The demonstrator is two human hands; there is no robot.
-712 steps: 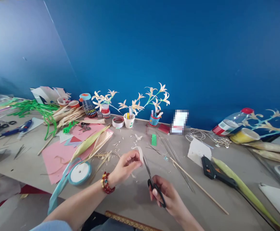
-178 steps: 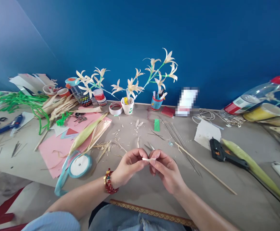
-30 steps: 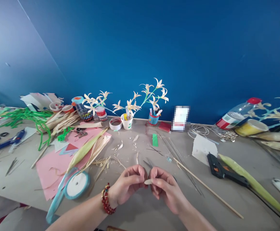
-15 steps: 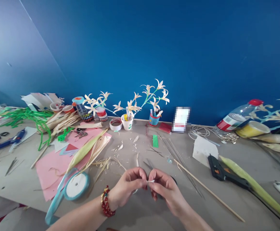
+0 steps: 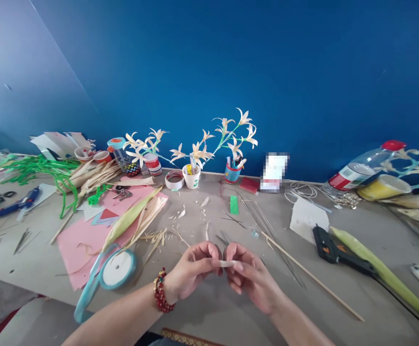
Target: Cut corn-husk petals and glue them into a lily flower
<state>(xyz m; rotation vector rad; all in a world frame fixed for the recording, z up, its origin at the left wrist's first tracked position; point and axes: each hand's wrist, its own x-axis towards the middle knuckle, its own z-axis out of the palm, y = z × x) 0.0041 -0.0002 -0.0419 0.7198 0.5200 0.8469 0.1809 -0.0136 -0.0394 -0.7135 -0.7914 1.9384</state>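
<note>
Between my two hands, low in the middle of the view, stretches a short pale strip (image 5: pixel 227 264), perhaps husk or paper. My left hand (image 5: pixel 195 269), with a red bead bracelet (image 5: pixel 163 290) at its wrist, pinches the strip's left end. The right end is pinched by my right hand (image 5: pixel 252 276). Just beyond my fingertips lie scissors (image 5: pixel 224 238), their handles hidden by my hands. A thin pale scrap (image 5: pixel 207 230) lies a little farther off on the grey table (image 5: pixel 209 322).
At left are a blue ribbon spool (image 5: pixel 117 269), pink paper (image 5: pixel 76 240) and corn husks (image 5: pixel 133 218). A wooden stick (image 5: pixel 314 278) and a black glue gun (image 5: pixel 339 250) lie at right. Husk flowers (image 5: pixel 200 153) stand in cups along the blue wall, near a bottle (image 5: pixel 364 168).
The pale strip now shows longer between my fingers, and my hands are slightly farther apart. The whole view has shifted a little.
</note>
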